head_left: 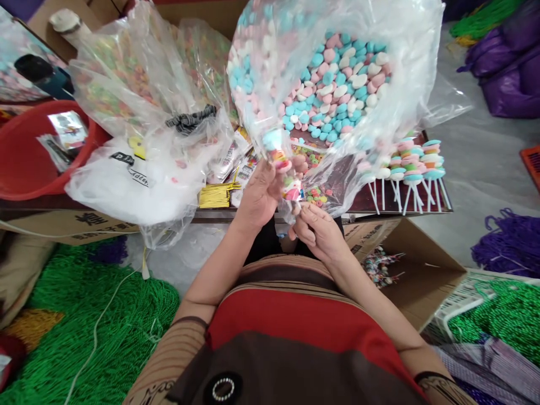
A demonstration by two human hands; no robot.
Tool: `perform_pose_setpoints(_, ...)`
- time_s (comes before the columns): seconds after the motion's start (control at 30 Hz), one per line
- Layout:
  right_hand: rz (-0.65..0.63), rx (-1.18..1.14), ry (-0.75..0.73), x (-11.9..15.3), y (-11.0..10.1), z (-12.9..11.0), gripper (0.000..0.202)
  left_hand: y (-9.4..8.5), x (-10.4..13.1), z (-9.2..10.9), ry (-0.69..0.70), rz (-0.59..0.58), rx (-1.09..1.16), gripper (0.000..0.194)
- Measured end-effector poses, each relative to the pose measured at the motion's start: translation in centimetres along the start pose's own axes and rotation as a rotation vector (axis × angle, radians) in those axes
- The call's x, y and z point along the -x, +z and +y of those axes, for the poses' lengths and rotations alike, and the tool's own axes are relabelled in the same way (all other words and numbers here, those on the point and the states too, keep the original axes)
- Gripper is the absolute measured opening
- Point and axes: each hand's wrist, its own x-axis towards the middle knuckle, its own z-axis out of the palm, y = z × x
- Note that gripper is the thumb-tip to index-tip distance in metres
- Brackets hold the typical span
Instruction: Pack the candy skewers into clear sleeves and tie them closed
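Observation:
In front of my waist I hold a candy stick in a clear printed wrapper [292, 188], with blue, pink and white pieces showing through. My left hand [259, 194] is closed around the wrapper's left side. Lower down, my right hand [315, 229] pinches the wrapper's gathered end by the stick; whether a tie is between the fingers is too small to tell. Just beyond is a large open plastic bag of pink, blue and white candies [333, 93]. Several ring gummies [316, 196] lie near my right hand. Left of my hands lies a bundle of yellow twist ties [214, 196].
Candy sticks [411, 163] are piled at the table's right end. A red basin [21, 146] and a white plastic bag [139, 185] are on the left. Below right stands an open cardboard box [426, 270] holding wrapped sticks. Green cords [105, 320] cover the lower left floor.

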Motion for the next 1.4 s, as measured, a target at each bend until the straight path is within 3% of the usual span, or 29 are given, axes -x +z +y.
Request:
perform_pose_setpoints(0.17,0.092,0.111,-0.070,-0.1,0.0,0.6,0.033,0.4,0.5,-1.6,-0.027,-0.064,-0.117,0.043)
perform_pose_setpoints(0.27,0.164,0.157,-0.115,-0.3,0.0,0.5,0.036,-0.5,1.0,-2.9,0.011,-0.070,-0.224,0.054)
perform_pose_setpoints(0.33,0.220,0.178,-0.141,-0.5,-0.2,0.3,0.037,-1.6,1.3,-3.3,0.125,-0.076,-0.382,0.057)
perform_pose_setpoints(0.43,0.274,0.234,-0.186,-0.9,-0.6,0.3,0.039,-2.8,1.7,-3.7,0.415,-0.064,-0.745,0.050)
perform_pose_setpoints(0.6,0.270,0.401,-0.261,-1.1,-1.0,0.3,0.042,-2.8,1.7,-3.5,0.808,-0.029,-1.212,0.025)
perform_pose_setpoints(0.77,0.308,0.563,-0.313,-0.5,-0.6,0.0,0.044,-2.3,1.0,-3.0,0.936,0.004,-1.344,0.023)
perform_pose_setpoints(0.93,0.357,0.678,-0.351,-0.4,-0.6,0.0,0.039,-2.3,0.8,-2.4,1.018,-0.032,-1.475,0.017)
perform_pose_setpoints(1.13,0.445,0.942,-0.490,-1.3,-1.0,0.1,0.035,-2.0,1.3,-3.2,1.105,-0.086,-1.522,0.015)
perform_pose_setpoints(1.2,0.435,0.867,-0.472,-1.7,-0.9,0.1,0.036,-1.9,1.3,-3.3,1.115,-0.090,-1.506,0.013)
perform_pose_setpoints(1.33,0.296,0.399,-0.297,-2.0,-0.5,0.3,0.039,-2.1,1.1,-3.0,1.202,-0.026,-1.466,0.007)
perform_pose_setpoints(1.4,0.262,0.278,-0.275,-1.9,-0.4,0.4,0.040,-2.2,1.2,-3.2,1.245,-0.005,-1.431,0.008)
